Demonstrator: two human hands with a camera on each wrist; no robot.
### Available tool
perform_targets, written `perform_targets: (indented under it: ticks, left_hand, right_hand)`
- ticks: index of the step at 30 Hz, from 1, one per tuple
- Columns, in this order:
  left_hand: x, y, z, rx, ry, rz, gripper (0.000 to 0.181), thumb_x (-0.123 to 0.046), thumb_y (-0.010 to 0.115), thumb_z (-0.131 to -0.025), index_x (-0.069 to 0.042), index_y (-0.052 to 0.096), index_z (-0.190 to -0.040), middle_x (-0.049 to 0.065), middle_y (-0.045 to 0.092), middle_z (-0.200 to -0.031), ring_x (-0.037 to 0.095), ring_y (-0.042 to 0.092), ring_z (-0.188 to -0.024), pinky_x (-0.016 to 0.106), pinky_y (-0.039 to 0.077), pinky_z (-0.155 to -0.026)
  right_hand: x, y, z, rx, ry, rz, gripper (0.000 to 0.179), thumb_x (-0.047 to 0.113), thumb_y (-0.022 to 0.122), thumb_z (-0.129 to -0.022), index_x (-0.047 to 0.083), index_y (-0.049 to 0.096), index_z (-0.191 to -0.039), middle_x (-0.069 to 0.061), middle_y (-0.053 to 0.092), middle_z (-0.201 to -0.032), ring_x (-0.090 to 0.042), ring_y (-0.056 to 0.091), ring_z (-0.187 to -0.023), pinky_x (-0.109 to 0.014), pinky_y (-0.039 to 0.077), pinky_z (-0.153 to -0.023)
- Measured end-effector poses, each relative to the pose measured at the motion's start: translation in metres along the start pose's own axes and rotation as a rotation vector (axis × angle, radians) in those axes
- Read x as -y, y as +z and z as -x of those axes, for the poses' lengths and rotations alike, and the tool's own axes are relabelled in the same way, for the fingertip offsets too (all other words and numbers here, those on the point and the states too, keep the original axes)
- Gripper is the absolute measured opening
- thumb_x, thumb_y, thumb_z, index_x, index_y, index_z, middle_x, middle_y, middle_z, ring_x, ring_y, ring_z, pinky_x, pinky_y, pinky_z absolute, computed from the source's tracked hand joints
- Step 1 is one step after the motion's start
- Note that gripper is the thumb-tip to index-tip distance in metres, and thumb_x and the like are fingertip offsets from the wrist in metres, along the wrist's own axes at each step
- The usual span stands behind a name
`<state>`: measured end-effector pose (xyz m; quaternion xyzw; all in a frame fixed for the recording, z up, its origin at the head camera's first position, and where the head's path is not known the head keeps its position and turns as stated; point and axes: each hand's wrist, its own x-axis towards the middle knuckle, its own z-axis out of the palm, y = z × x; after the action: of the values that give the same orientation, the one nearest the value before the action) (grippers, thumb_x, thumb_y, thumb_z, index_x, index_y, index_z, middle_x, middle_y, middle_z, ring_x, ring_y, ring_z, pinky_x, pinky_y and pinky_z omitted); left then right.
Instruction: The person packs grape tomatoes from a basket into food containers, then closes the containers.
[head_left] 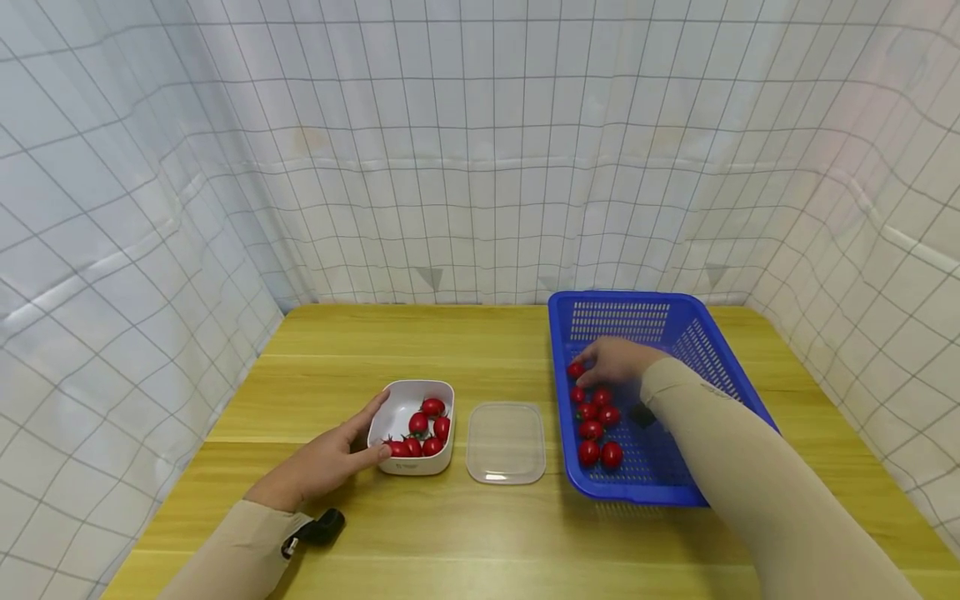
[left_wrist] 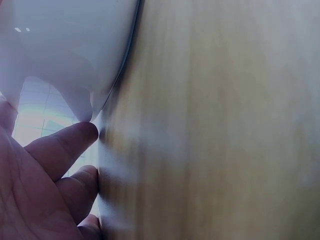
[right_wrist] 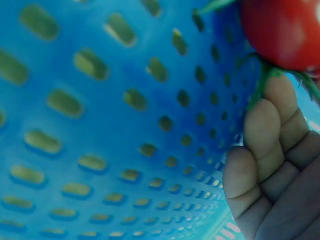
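Observation:
My left hand (head_left: 333,454) holds a small white square box (head_left: 414,468) at its left side, thumb at the near corner and a finger along the far left edge. Several red cherry tomatoes (head_left: 418,422) lie inside the box. In the left wrist view, the other fingers (left_wrist: 65,147) lie loosely bent beside the box wall (left_wrist: 65,40). Inside a blue basket (head_left: 567,467), my right hand (head_left: 618,360) pinches a cherry tomato (head_left: 575,369) near the left wall. The right wrist view shows a tomato (right_wrist: 285,30) with green sepals at the fingertips.
Several more cherry tomatoes (head_left: 591,429) lie along the basket's left side. A clear flat lid (head_left: 506,442) rests on the wooden table (head_left: 435,533), between the box and the basket. A white gridded curtain (head_left: 480,167) stands behind and on both sides.

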<state>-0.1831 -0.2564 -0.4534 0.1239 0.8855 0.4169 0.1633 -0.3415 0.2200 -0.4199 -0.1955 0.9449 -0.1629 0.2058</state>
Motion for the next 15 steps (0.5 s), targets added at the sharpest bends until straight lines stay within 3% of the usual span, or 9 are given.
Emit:
perform_targets:
  ticks: [5,12,15]
  left_hand:
    - [0.001,0.001,-0.001,0.0,0.003,-0.01,0.085,-0.051,0.063,-0.103,-0.046,0.008,-0.168,0.021,0.022,-0.174,0.047,0.029,-0.157,0.066,0.028,-0.124]
    - [0.002,0.0,-0.001,0.001,0.006,-0.012,0.085,-0.053,0.063,-0.103,-0.048,0.007,-0.168,0.02,0.022,-0.174,0.047,0.03,-0.157,0.066,0.029,-0.124]
    - [0.001,0.0,-0.002,-0.001,0.002,-0.017,0.085,-0.053,0.063,-0.103,-0.049,0.007,-0.167,0.02,0.023,-0.174,0.047,0.03,-0.157,0.066,0.029,-0.124]
  right_hand:
    - [0.002,-0.006,0.007,-0.014,-0.017,0.014,0.048,0.033,0.079,-0.094,0.009,0.073,-0.135,-0.013,0.073,-0.134,-0.034,0.064,-0.129,-0.056,0.048,-0.114]
    - [0.009,-0.023,0.016,-0.055,-0.022,-0.093,0.045,0.036,0.076,-0.096,0.013,0.074,-0.135,-0.009,0.072,-0.136,-0.031,0.063,-0.13,-0.054,0.046,-0.116]
    - [0.015,-0.031,0.019,-0.088,-0.054,-0.084,0.05,0.037,0.075,-0.097,0.011,0.071,-0.139,-0.012,0.071,-0.138,-0.032,0.064,-0.128,-0.055,0.049,-0.112]
